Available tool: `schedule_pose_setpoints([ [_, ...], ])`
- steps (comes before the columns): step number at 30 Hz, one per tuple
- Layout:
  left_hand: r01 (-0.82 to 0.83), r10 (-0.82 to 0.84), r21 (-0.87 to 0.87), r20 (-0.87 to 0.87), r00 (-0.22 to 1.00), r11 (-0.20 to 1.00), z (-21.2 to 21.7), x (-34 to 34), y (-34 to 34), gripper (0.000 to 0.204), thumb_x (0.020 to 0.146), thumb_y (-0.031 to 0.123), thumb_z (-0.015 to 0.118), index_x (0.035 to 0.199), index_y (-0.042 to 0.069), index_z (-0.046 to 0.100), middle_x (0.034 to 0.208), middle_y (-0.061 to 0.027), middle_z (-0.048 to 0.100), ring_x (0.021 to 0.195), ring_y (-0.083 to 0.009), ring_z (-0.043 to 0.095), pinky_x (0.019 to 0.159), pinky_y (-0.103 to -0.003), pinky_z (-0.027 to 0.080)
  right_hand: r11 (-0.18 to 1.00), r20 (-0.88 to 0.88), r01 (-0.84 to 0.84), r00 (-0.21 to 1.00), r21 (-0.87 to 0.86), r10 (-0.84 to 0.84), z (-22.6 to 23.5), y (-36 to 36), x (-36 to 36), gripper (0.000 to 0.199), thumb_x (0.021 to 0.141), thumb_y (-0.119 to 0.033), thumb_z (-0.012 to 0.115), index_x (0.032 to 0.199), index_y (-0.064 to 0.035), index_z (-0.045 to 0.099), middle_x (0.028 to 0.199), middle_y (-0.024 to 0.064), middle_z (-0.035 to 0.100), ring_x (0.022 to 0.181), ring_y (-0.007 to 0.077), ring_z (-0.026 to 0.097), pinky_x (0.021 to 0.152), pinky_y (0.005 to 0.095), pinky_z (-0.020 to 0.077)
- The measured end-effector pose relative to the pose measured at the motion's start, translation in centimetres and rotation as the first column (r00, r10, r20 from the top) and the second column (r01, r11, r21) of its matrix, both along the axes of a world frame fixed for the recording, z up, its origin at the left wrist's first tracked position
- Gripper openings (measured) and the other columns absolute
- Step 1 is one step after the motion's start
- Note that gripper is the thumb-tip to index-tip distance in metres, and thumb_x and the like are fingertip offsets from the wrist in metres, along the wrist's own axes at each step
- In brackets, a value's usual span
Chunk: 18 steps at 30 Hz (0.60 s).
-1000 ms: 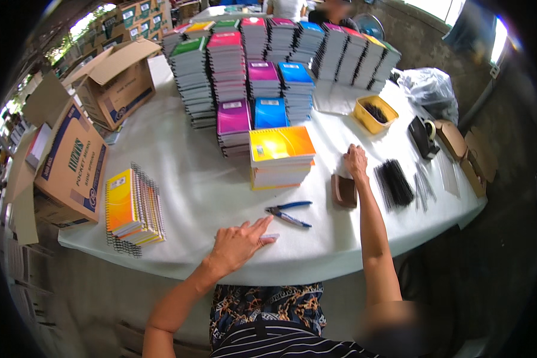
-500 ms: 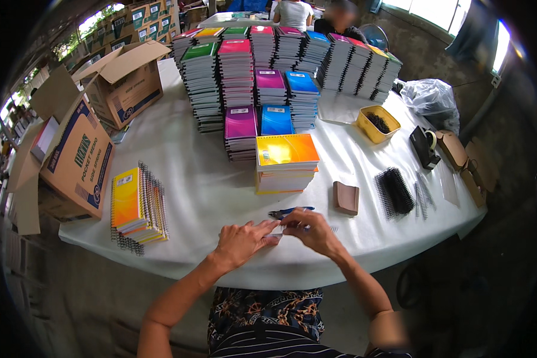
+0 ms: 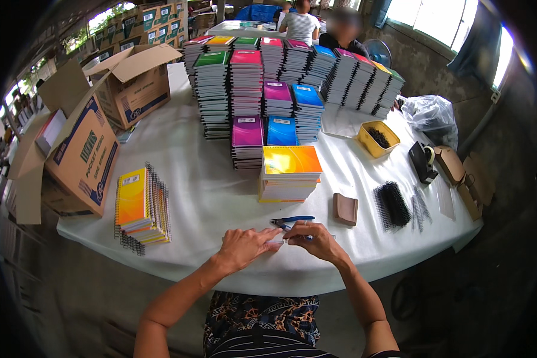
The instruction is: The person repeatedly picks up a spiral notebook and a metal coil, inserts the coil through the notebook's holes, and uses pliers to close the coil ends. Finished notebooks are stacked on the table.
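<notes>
Near the table's front edge, my left hand is closed over a small pale notebook, most of it hidden under the fingers. At its right end my right hand pinches a thin wire spiral; only a short bit shows past the fingers. Just beyond the hands lie blue-handled pliers, partly covered by the right hand. A stack of yellow-orange notebooks without visible spirals stands farther off. On the left, yellow notebooks with spirals in them lean in a pile.
A brown block, a bundle of black spirals, a yellow tub and a tape dispenser stand to the right. Tall stacks of coloured notebooks fill the back. Open cartons are at left. A person sits beyond.
My view has shifted slightly, so the stacks sit lower in the picture. My right hand has moved a little, and more of the pliers shows. Both hands stay at the notebook.
</notes>
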<state>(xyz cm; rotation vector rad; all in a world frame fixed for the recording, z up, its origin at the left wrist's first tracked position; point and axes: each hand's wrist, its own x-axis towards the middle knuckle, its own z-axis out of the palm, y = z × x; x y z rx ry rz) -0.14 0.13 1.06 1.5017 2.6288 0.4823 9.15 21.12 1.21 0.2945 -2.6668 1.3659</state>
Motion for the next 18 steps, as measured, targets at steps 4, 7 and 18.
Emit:
schedule_pose_setpoints([
  [4,0.007,-0.008,0.022,0.022,1.0,1.0,-0.65,-0.11,0.12,0.052,0.088,0.06,0.052,0.132,0.031,0.058,0.091,-0.0054,0.073,0.075,-0.0268,0.071,0.062,-0.042,0.056,0.999,-0.005,0.006,1.0,0.039,-0.005,-0.3,0.05,-0.16,0.013,0.084,-0.003,0.069,0.096,-0.0017,0.07,0.084,0.0102,0.066,0.078,0.0258,0.061,0.071,0.0372,0.0488],
  [7,0.019,-0.02,0.041,0.016,1.0,0.999,-0.67,-0.18,-0.07,0.051,0.089,0.059,0.052,0.131,0.03,0.059,0.088,-0.0066,0.073,0.074,-0.0277,0.071,0.061,-0.043,0.056,0.998,-0.024,-0.058,0.998,0.021,0.059,0.08,0.31,-0.2,0.014,0.083,-0.003,0.069,0.097,-0.0008,0.07,0.085,0.0101,0.066,0.078,0.0243,0.062,0.071,0.0363,0.0493],
  [18,0.004,-0.003,-0.01,0.034,0.999,1.0,-0.77,-0.3,0.08,0.054,0.09,0.061,0.049,0.131,0.028,0.059,0.084,-0.009,0.073,0.073,-0.0286,0.071,0.062,-0.044,0.056,0.981,-0.054,-0.112,0.991,0.158,0.121,0.42,0.02,0.07,0.024,0.085,-0.006,0.067,0.109,-0.0018,0.066,0.089,0.0112,0.065,0.082,0.0295,0.062,0.075,0.0394,0.0509],
])
